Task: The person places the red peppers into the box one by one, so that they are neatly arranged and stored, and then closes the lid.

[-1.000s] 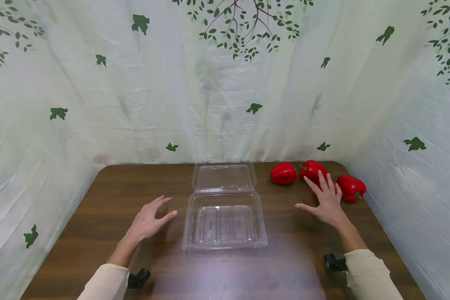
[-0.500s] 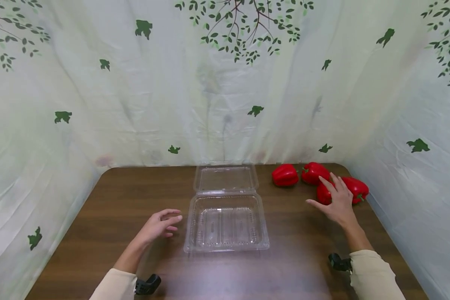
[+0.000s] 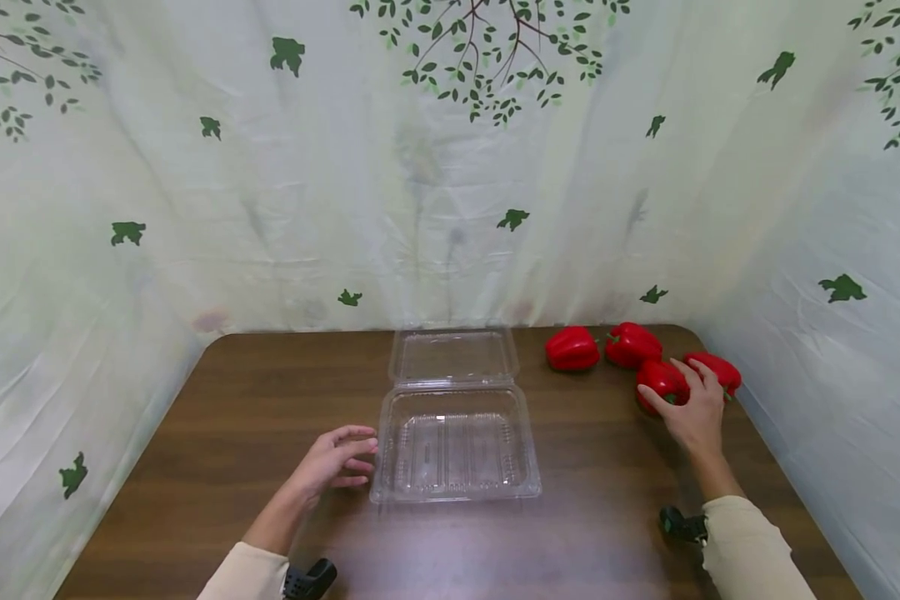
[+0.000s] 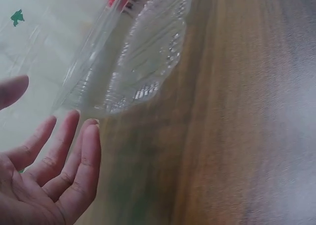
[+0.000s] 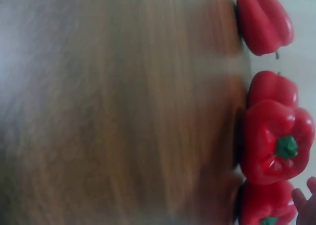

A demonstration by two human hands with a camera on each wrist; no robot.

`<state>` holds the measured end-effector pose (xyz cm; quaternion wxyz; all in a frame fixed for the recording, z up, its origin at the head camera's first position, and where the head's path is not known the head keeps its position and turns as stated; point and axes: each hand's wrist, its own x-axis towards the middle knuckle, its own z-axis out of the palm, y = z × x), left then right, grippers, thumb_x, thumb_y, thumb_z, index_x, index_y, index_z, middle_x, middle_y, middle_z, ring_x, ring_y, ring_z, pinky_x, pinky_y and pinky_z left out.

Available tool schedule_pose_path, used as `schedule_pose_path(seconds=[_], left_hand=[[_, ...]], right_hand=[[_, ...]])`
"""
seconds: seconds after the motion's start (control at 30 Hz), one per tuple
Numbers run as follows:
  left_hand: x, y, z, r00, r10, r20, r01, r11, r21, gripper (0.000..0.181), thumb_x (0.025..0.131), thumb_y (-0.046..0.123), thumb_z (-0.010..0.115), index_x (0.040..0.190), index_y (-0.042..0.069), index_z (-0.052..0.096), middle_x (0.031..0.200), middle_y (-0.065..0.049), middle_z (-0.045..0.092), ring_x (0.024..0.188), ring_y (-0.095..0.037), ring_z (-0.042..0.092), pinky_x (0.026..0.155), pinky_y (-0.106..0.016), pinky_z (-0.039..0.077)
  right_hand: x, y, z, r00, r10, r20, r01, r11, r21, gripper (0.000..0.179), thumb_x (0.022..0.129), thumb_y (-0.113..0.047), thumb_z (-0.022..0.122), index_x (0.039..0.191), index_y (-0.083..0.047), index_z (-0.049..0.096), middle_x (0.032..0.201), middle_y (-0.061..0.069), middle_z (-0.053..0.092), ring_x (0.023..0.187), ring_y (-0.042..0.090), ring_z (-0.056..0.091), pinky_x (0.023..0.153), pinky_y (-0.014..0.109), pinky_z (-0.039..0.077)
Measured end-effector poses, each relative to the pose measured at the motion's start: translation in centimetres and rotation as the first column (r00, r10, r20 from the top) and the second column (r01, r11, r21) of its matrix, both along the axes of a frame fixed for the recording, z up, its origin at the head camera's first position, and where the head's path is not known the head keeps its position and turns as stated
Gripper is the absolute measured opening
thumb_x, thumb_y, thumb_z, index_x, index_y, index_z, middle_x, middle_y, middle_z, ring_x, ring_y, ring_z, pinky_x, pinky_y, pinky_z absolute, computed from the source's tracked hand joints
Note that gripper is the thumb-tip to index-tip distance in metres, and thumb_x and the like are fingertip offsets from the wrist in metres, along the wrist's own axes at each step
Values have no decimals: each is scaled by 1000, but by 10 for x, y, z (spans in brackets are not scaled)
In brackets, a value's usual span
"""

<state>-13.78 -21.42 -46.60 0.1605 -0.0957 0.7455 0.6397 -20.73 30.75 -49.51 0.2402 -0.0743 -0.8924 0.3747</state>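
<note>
A clear plastic clamshell container (image 3: 456,446) lies open on the table, its lid (image 3: 454,357) folded back toward the curtain. Beside its left edge is my left hand (image 3: 341,460), fingers loosely bent; in the left wrist view the fingertips (image 4: 92,124) are close to the rim, and contact is unclear. At the right, my right hand (image 3: 696,417) spreads thumb and fingers around the front red bell pepper (image 3: 662,382). In the right wrist view, only fingertips (image 5: 299,198) show, near that pepper's green stem side; no firm grip is visible.
Three more red bell peppers stand around it: one at left (image 3: 572,348), one behind (image 3: 633,344) and one at right (image 3: 722,372), near the edge of the brown wooden table (image 3: 285,375). A white leaf-print curtain (image 3: 450,167) encloses the back and sides.
My right hand has shifted right and slightly down, bringing thumb and fingers to either side of the front pepper. The left hand has moved right and down to the container's edge, its fingers bending.
</note>
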Motion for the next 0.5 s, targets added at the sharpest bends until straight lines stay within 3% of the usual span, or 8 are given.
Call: schedule_pose_path(seconds=[0.5], left_hand=[[10,6,-11,1000,7,14,-8,992,123,49,93,19,62,129,-12,50,97,-2,66,81,-18,65,72,-31,58]], right_hand=[[-2,8,-8,997,20,74,-16,998,-65,55,82,-28,76,129,-6,60,144,21,36,133,40,30,103,65,31]])
